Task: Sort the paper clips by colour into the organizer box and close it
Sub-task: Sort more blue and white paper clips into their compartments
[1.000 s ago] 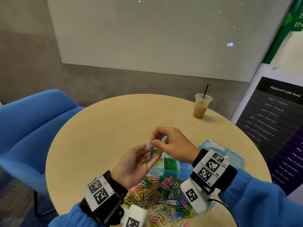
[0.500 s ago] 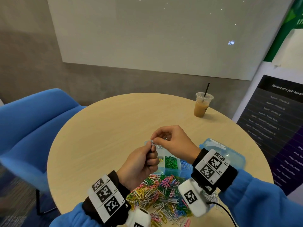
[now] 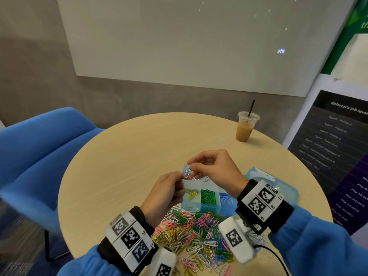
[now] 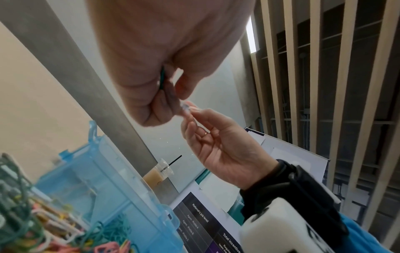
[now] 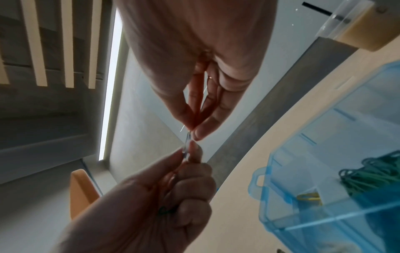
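Observation:
Both hands are raised over the open blue organizer box (image 3: 211,207), which holds yellow clips (image 3: 192,195), green clips (image 3: 208,197) and blue clips (image 3: 226,200) in separate compartments. My right hand (image 3: 215,168) pinches a white paper clip (image 3: 187,171) between thumb and forefinger. My left hand (image 3: 165,193) is curled into a fist and pinches the same clip's lower end; a green clip (image 4: 161,80) shows inside its fist. A mixed pile of coloured paper clips (image 3: 191,232) lies on the table in front of the box.
The round wooden table (image 3: 119,166) carries an iced coffee cup with a straw (image 3: 246,127) at the back right. The box's lid (image 3: 264,180) lies open to the right. A blue chair (image 3: 39,152) stands at the left, a poster board (image 3: 334,152) at the right.
My left hand went from an open palm holding clips to a closed fist. The right hand has drawn a white clip up out of the left hand's fingers.

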`<state>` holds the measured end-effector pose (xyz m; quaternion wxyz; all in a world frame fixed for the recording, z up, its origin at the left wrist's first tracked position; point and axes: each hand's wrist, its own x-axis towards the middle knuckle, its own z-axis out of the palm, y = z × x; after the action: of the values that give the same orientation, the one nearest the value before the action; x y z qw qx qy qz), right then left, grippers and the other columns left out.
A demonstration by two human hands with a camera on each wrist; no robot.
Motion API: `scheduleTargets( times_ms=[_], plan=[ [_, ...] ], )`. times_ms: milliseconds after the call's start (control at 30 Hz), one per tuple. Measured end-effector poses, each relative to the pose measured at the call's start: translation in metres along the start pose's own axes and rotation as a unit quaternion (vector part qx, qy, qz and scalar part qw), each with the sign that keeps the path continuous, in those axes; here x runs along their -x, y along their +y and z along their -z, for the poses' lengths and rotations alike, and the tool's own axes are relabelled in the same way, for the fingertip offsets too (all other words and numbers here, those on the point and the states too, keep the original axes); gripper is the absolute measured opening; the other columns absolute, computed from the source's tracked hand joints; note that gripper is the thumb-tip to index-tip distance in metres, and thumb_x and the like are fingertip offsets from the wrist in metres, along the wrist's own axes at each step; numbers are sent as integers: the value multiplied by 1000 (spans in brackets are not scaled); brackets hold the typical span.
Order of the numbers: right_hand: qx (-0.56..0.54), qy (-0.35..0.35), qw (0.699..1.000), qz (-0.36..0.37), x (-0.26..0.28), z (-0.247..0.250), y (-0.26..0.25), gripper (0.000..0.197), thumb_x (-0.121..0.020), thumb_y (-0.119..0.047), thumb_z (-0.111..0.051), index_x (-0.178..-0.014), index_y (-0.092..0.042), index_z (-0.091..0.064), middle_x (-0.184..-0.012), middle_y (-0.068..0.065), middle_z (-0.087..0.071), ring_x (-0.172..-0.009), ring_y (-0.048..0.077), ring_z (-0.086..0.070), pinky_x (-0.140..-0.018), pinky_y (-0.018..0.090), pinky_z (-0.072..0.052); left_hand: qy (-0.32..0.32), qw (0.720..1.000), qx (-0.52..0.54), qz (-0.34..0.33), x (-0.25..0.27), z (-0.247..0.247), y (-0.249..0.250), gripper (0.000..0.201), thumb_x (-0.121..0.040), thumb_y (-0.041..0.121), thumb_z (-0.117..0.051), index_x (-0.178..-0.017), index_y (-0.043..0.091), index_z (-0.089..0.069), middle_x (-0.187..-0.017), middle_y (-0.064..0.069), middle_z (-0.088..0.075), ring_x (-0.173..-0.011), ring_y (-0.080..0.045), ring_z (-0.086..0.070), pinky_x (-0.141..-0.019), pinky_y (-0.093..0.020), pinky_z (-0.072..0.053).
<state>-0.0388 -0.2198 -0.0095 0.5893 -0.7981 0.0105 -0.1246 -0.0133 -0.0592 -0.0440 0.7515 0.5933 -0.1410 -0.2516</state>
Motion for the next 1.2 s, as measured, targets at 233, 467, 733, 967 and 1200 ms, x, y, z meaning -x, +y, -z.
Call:
scheduleTargets(
  times_ms=[233,467,733,967,1200],
  plan=[
    [-44,-16,999,-24,3,-5,1,9,-87,2,-66,-93,5,-71,-80,25,-71,-70,24,-70,-70,28,-58,20,994,-91,-65,3,-2,-4,31,-103,27,-42,-91,3,-56,-53,11,-30,-49,-9,-24,-48,-19,-26],
    [-30,56,996,-58,-15,3,12,12,-86,4,-65,-80,-5,-72,-68,11,-68,-64,20,-65,-66,27,-56,65,988,-133,-37,-2,5,-6,31,-104,27,-40,-84,7,-54,-48,12,-32,-44,-7,-26,-48,-21,-29],
    [196,17,980,-32,-19,15,26,14,-90,-19,-67,-90,-8,-75,-81,6,-74,-78,17,-71,-82,35,-58,54,988,-140,-35,-1,8,-7,31,-101,27,-48,-87,1,-58,-49,10,-30,-45,-8,-24,-48,-21,-28],
    [107,-140,984,11,-2,17,10,8,-87,-7,-69,-92,-1,-71,-72,9,-70,-65,15,-68,-66,24,-55,12,999,-43,-1,1,-2,-5,31,-100,28,-47,-88,1,-55,-54,8,-24,-46,-8,-19,-42,-18,-22],
    [373,-48,926,-14,6,72,19,11,-87,-14,-67,-78,-18,-70,-70,0,-69,-64,12,-64,-63,21,-47,-19,953,262,154,-3,-2,-3,47,-103,37,-36,-116,-3,-56,-65,-3,-48,-53,-12,-46,-43,-20,-41]
  ],
)
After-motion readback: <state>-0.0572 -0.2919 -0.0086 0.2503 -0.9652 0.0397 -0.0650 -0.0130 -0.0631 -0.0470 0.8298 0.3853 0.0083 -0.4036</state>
